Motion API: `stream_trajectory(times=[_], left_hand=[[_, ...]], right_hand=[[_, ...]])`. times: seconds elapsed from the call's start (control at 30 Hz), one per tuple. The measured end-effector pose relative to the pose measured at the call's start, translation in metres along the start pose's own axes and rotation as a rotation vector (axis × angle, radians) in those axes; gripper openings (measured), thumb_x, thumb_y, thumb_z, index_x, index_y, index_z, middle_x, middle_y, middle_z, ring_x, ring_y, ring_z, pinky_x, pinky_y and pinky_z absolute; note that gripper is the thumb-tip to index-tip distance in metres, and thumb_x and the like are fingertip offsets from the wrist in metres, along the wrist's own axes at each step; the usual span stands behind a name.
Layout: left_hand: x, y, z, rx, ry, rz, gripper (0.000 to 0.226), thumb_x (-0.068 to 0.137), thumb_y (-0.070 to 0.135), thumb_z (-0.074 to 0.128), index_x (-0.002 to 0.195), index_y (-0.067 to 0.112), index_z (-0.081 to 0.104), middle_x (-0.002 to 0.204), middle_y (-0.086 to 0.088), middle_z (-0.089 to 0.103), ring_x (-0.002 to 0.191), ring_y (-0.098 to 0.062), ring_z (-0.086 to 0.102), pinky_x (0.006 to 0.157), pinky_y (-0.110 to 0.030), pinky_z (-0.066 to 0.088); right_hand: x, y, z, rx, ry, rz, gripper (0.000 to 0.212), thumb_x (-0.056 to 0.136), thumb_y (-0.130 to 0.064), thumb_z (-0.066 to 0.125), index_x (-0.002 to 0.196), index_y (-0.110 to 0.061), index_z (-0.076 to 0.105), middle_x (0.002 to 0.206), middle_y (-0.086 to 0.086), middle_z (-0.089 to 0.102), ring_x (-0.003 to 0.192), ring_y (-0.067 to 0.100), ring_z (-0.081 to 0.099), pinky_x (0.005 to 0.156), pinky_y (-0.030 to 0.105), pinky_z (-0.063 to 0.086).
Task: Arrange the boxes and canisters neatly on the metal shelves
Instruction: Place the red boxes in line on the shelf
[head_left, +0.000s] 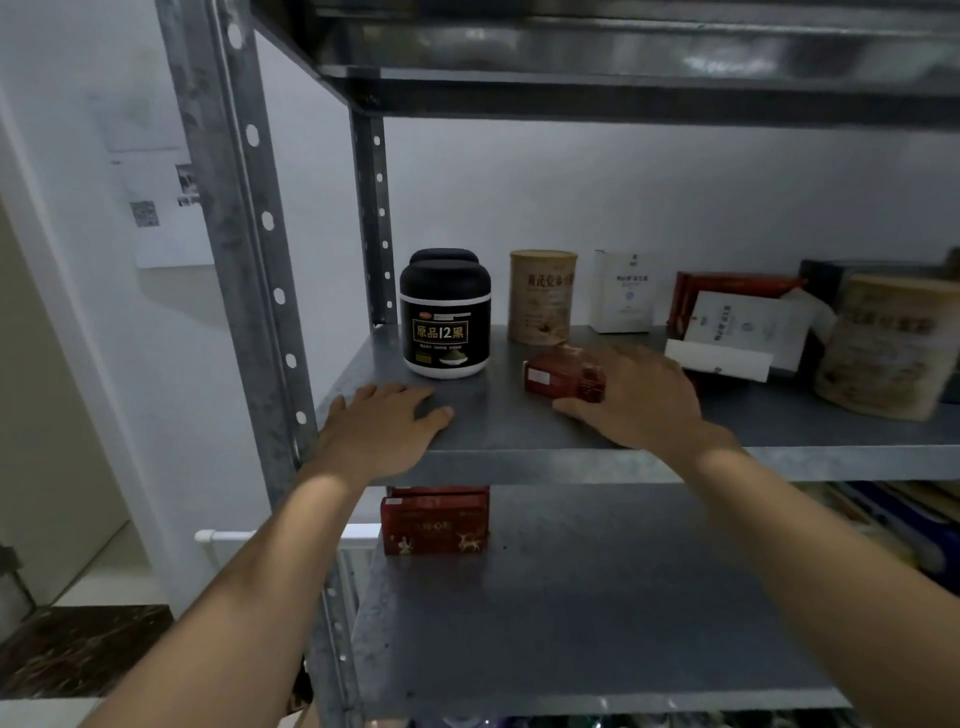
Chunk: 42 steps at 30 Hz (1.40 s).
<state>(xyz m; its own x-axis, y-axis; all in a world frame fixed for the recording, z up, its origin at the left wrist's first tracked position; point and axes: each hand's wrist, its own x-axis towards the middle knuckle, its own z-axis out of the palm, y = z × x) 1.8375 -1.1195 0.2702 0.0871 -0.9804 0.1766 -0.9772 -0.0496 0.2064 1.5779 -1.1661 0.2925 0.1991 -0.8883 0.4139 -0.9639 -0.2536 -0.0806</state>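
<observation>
On the middle metal shelf (509, 415) a black canister (445, 319) with gold lettering stands at the left, a second black one (444, 255) right behind it. A tan canister (542, 296) and a white box (622, 292) stand further back. My right hand (636, 395) holds a small red box (563, 375) lying flat on the shelf. My left hand (382, 428) rests flat on the shelf's front edge, in front of the black canister. At the right are a leaning white box (737, 332), red packets (727, 288) and a large tan canister (883, 348).
A red box with gold deer (435, 521) stands at the back left of the lower shelf (597, 613). The shelf's perforated upright (244, 218) rises at the left. Another shelf (623, 78) hangs above. Books or packages (904, 525) lie at the lower right.
</observation>
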Motion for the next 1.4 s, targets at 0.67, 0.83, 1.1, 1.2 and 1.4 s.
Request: stream_trajectory(times=[0.67, 0.83, 1.1, 1.2, 1.4], left_hand=[[-0.019, 0.059, -0.007, -0.686, 0.162, 0.435, 0.082, 0.087, 0.028, 0.071, 0.153, 0.031, 0.023, 0.148, 0.025, 0.024, 0.135, 0.006, 0.02, 0.11, -0.023, 0.022], [-0.006, 0.084, 0.002, -0.836, 0.067, 0.462, 0.11, 0.073, 0.034, 0.084, 0.154, 0.04, 0.009, 0.156, 0.022, 0.02, 0.141, 0.003, 0.022, 0.117, -0.029, 0.024], [-0.002, 0.087, 0.004, -0.959, 0.247, 0.361, 0.047, 0.084, 0.019, 0.074, 0.114, 0.043, 0.047, 0.102, 0.024, 0.057, 0.087, 0.023, 0.054, 0.072, -0.001, 0.043], [0.0, 0.082, 0.003, -1.066, 0.311, 0.299, 0.041, 0.088, 0.022, 0.07, 0.118, 0.038, 0.048, 0.104, 0.022, 0.057, 0.095, 0.01, 0.055, 0.081, -0.013, 0.044], [0.003, 0.072, 0.003, -1.234, 0.297, 0.258, 0.047, 0.088, 0.026, 0.071, 0.125, 0.041, 0.046, 0.121, 0.012, 0.06, 0.11, -0.006, 0.061, 0.095, -0.038, 0.055]], right_hand=[[0.014, -0.032, -0.059, 0.593, 0.156, 0.12, 0.046, 0.092, -0.062, 0.051, 0.089, -0.02, 0.069, 0.084, 0.003, 0.067, 0.079, 0.024, 0.063, 0.067, 0.031, 0.043], [0.017, -0.039, -0.064, 1.045, 0.09, 0.268, 0.041, 0.091, -0.05, 0.065, 0.101, -0.011, 0.072, 0.096, 0.007, 0.073, 0.085, 0.025, 0.07, 0.075, 0.036, 0.06], [0.01, -0.027, -0.041, 1.398, -0.048, 0.312, 0.033, 0.093, -0.035, 0.067, 0.116, -0.013, 0.061, 0.112, 0.011, 0.069, 0.09, 0.028, 0.073, 0.073, 0.04, 0.062], [0.006, -0.016, -0.034, 1.328, -0.007, 0.274, 0.039, 0.094, -0.038, 0.064, 0.125, -0.015, 0.055, 0.116, 0.004, 0.066, 0.093, 0.02, 0.07, 0.058, 0.02, 0.057], [-0.003, 0.002, -0.014, 1.204, 0.084, 0.22, 0.074, 0.085, -0.037, 0.075, 0.146, -0.017, 0.038, 0.135, -0.001, 0.053, 0.111, 0.01, 0.056, 0.09, 0.028, 0.05]])
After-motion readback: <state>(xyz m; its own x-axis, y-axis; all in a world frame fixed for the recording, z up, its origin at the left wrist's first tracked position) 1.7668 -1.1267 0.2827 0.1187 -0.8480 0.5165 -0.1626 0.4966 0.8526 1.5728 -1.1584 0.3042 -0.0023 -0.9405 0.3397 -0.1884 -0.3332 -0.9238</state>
